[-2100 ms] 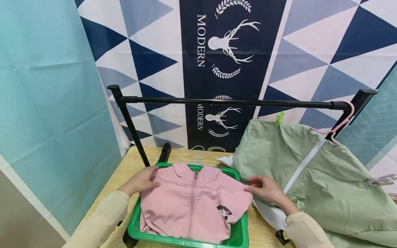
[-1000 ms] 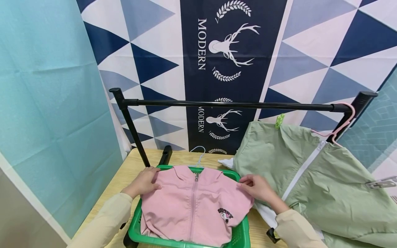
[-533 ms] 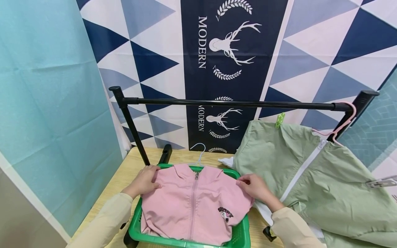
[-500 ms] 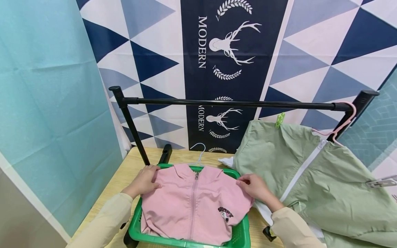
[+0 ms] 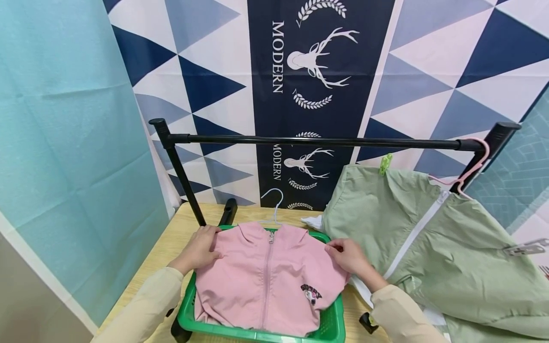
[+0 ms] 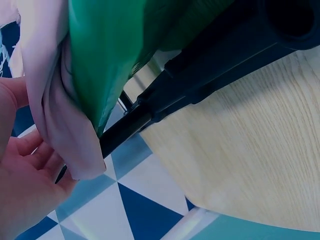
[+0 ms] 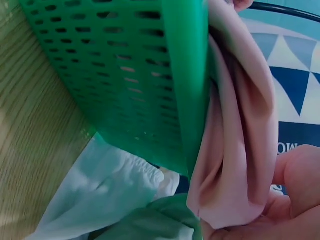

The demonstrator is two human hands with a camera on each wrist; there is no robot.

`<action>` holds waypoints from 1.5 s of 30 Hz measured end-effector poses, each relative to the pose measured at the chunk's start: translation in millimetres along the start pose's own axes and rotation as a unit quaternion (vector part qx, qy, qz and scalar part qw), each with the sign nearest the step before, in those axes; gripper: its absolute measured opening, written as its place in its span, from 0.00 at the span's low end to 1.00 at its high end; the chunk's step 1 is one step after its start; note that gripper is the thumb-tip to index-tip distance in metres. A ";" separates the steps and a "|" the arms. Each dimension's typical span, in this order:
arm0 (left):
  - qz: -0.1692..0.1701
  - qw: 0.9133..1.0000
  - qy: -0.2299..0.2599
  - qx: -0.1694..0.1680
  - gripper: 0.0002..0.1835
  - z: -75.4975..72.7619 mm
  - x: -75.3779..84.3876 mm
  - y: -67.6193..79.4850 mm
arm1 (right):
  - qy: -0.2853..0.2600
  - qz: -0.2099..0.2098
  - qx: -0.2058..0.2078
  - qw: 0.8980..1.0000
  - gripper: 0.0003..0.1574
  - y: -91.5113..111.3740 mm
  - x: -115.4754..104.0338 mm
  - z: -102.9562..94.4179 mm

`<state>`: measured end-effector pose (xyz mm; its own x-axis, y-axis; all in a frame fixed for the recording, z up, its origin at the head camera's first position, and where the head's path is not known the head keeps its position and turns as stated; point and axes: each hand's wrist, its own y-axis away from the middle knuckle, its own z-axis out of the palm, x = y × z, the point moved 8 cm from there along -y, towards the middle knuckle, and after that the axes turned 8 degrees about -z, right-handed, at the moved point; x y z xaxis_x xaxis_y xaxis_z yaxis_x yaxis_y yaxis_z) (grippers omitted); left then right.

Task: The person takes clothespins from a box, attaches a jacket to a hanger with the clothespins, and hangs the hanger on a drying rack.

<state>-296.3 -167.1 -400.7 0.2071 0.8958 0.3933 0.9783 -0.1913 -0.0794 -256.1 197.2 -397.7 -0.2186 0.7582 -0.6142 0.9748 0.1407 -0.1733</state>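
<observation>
A pink zip jacket (image 5: 240,281) with a small printed character lies over a green basket (image 5: 332,324). The light blue hook of a hanger (image 5: 276,202) stands up behind its collar; the rest of the hanger is hidden. My left hand (image 5: 199,252) pinches the jacket's left-side shoulder, thumb on the front and fingers behind. In the left wrist view, a pink fold (image 6: 75,135) hangs between that thumb and the fingers. At the other shoulder my right hand (image 5: 349,257) pinches the fabric. The right wrist view shows the folded pink cloth (image 7: 245,150) between its fingers and thumb.
A black garment rack (image 5: 317,141) spans above the basket. On the right, a green jacket (image 5: 377,214) hangs from a pink hanger (image 5: 465,178), with a green clip (image 5: 385,164) on it. White cloth (image 7: 110,180) lies beside the basket on the wooden table (image 5: 171,243).
My right hand has moved left along the shoulder and closed from a looser hold into a pinch. The hanger's hook has risen higher behind the collar. My left hand has stayed nearly still.
</observation>
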 end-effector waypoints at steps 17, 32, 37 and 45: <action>0.028 0.998 0.054 0.029 0.28 -12.9 -8.8 9.8 | -0.021 -0.007 0.097 0.995 0.06 8.1 -2.5 0.1; 0.021 0.994 0.108 0.025 0.13 -35.4 -31.1 10.8 | -0.050 -0.166 0.203 0.964 0.04 17.1 -13.7 -12.7; 0.016 0.993 0.112 0.037 0.11 -33.1 -36.0 11.4 | -0.050 -0.206 0.212 0.954 0.05 20.5 -17.6 -11.4; 0.046 0.988 0.119 0.084 0.06 -37.3 -37.2 15.0 | -0.077 -0.242 0.206 0.945 0.08 24.8 -21.6 -13.8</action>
<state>-289.5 -218.3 -382.4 0.3070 0.7542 0.5804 0.9468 -0.1800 -0.2669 -226.5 193.1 -378.1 -0.6695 0.5621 -0.4856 0.6652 0.1627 -0.7287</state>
